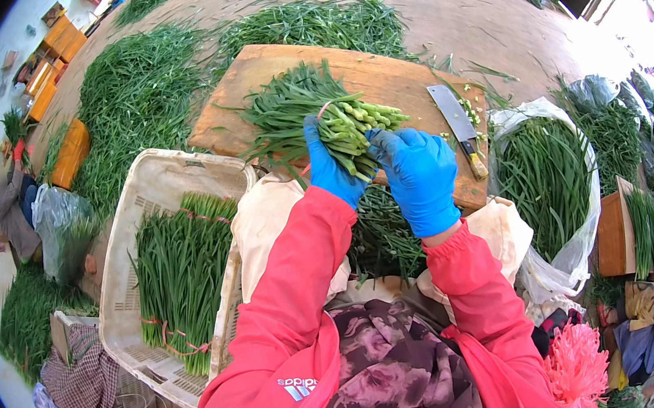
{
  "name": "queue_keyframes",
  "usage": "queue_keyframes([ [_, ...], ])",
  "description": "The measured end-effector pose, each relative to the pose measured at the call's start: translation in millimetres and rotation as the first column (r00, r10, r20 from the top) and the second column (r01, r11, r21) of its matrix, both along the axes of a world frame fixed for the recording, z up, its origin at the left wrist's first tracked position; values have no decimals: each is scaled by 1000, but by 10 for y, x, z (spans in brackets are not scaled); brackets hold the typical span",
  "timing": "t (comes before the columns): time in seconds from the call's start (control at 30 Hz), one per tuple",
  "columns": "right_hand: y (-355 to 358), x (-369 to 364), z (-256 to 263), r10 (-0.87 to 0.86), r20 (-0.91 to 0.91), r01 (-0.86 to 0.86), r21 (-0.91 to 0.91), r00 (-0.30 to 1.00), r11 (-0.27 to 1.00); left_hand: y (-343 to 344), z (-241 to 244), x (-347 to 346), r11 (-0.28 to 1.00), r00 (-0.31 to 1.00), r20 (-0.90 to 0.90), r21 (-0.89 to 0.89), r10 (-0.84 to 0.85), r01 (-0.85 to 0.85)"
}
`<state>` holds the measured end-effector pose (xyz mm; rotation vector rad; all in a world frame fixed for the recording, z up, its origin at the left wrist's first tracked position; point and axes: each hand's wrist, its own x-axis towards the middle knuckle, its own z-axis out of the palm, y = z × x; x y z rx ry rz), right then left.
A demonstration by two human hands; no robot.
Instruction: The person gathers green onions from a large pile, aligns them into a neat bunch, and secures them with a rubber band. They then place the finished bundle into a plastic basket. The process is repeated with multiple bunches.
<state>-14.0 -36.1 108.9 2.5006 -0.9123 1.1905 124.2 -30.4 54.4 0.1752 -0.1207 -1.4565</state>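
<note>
My left hand [331,163], in a blue glove, grips a banded bunch of garlic chives [295,106] above a wooden board [265,66]. The pale cut stem ends point right, and a pink band circles the bunch. My right hand [418,170], gloved the same way, has its fingertips pinched together at the lower stem ends; exactly which stems lie between them is hidden. To the right of that hand, a cleaver [455,119] with a wooden handle rests flat on the board, among small stem trimmings [471,104].
At left stands a white plastic crate [163,157] with banded chives [189,284]. A plastic-lined container [583,151] of loose greens [541,182] stands at right. Heaps of leaves [145,92] cover the floor beyond the board. Another person [8,202] sits at far left.
</note>
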Motion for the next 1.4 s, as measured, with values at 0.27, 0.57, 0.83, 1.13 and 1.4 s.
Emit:
queue_keyframes([
  [0.27, 238, -443, 94, 47, 18, -47, 28, 999, 998, 32, -8, -121, 978, 998, 47, 201, 43, -51],
  [0.57, 225, -3394, 664, -160, 790, 274, -11, 592, 962, 58, 94, 40, 996, 999, -42, 92, 18, -14],
  [0.83, 359, -2073, 94, -260, 635, -295, 631, 727, 718, 108, 85, 234, 999, 999, -35, 32, -2, 3],
  [1.13, 313, -249, 269, 196, 261, -307, 504, 945, 807, 221, 72, 191, 996, 997, 62, 68, 47, -51],
  [1.4, 84, 261, 142, 105, 110, -116, 101, 988, 988, 206, -87, 143, 1000, 998, -65, -14, 21, -22],
])
